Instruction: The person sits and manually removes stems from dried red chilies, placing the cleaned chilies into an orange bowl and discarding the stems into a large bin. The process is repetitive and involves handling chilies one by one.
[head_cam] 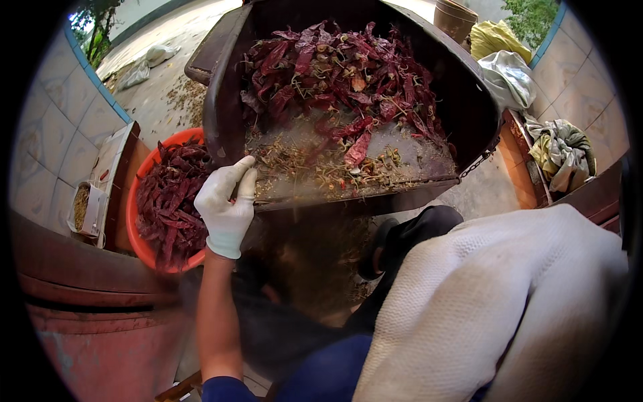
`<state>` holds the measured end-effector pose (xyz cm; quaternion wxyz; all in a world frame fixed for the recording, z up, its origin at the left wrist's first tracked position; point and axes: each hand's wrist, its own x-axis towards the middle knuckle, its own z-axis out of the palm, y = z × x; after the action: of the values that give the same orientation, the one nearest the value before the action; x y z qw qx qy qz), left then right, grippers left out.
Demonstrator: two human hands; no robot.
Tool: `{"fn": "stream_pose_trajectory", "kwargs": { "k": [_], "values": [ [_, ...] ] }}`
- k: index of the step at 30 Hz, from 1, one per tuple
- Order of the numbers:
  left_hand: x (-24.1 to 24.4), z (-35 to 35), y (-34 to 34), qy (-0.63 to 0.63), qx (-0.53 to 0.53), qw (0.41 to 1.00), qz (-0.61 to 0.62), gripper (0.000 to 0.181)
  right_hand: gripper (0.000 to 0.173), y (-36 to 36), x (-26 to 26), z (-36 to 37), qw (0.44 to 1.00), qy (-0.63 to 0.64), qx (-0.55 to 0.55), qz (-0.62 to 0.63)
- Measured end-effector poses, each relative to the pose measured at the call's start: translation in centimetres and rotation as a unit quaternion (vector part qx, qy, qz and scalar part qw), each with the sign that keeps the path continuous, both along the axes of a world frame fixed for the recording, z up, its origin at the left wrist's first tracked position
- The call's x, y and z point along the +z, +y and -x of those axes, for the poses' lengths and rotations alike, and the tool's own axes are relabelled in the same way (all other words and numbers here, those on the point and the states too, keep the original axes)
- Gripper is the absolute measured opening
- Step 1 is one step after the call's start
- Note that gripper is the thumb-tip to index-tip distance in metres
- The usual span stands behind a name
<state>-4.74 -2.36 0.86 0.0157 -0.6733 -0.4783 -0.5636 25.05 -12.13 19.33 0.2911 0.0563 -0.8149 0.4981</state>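
My left hand point(226, 203), in a white knitted glove, is at the near left corner of a dark wooden box point(477, 95). Its fingers are partly curled, and whether they grip the edge is not clear. Dried red chili peppers point(341, 75) are heaped in the far part of the box. Loose stems and seeds point(326, 173) lie near its front board, with a few single chilies. My gloved right hand point(502, 291) looms very close to the camera at the lower right; its fingertips and any content are hidden. An orange-red basin point(133, 211) full of dark red chilies stands left of the box.
A small white container point(95, 211) of seed-like bits stands at the left. On the right are crumpled sacks point(562, 151), a chain point(479, 161) on the box and a brown bucket point(453, 20) farther back. My legs are below the box, beside scattered debris.
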Motion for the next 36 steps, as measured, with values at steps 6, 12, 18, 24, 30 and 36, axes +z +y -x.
{"fn": "stream_pose_trajectory", "kwargs": {
  "k": [6,12,18,24,30,36],
  "values": [
    [-0.2,-1.5,1.3,0.043,0.063,0.996,-0.054,0.018,0.025,0.7,-0.7,0.5,1.000,0.014,-0.010,0.009],
    [-1.0,-4.0,2.8,0.175,0.053,0.983,0.024,0.033,0.022,1.5,-1.0,0.6,1.000,0.024,-0.013,0.013],
    [-4.1,-5.4,5.6,0.278,0.109,0.931,0.212,0.039,0.020,2.1,-1.3,1.0,0.997,0.054,-0.059,0.016],
    [-6.6,-3.2,6.4,0.173,0.071,0.965,0.185,0.018,0.019,7.6,-4.5,3.9,0.946,0.038,-0.320,0.030],
    [-1.9,-5.5,5.1,-0.011,-0.028,0.982,0.187,0.018,0.027,15.5,-16.3,4.8,0.795,-0.113,-0.558,-0.209],
    [-1.4,-5.2,3.8,-0.161,-0.108,0.961,0.197,0.019,0.027,17.0,-18.3,5.4,0.807,-0.212,-0.523,-0.176]
  ]
}}
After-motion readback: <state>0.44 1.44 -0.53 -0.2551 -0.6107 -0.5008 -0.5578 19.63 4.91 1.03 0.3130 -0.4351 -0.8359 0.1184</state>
